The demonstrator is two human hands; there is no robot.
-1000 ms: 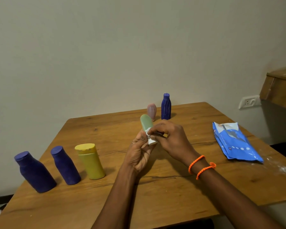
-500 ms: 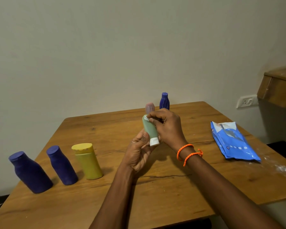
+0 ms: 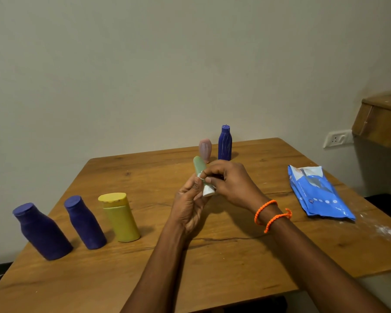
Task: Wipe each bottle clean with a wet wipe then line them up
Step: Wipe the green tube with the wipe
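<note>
Plain pale wall stands behind your wooden desk [image 3: 212,256]. Above the middle of the desk your left hand [image 3: 190,206] closes its grip around the lower part of a green tube [image 3: 199,166], near its white cap [image 3: 208,191], and the tube's rounded end points up toward 12 o'clock. Your right hand [image 3: 231,184], with orange bracelets [image 3: 271,214] at the wrist, pinches a white wet wipe [image 3: 201,176] against the tube's body. At 9 o'clock from the hands, three bottles stand in a row: large blue bottle [image 3: 41,231], smaller blue bottle [image 3: 85,222], yellow bottle [image 3: 120,216]. At 12 o'clock, near the far edge, a pink bottle [image 3: 205,149] and a slim blue bottle [image 3: 225,143] stand side by side. At 3 o'clock a blue wipes pack [image 3: 318,195] lies flat.
</note>
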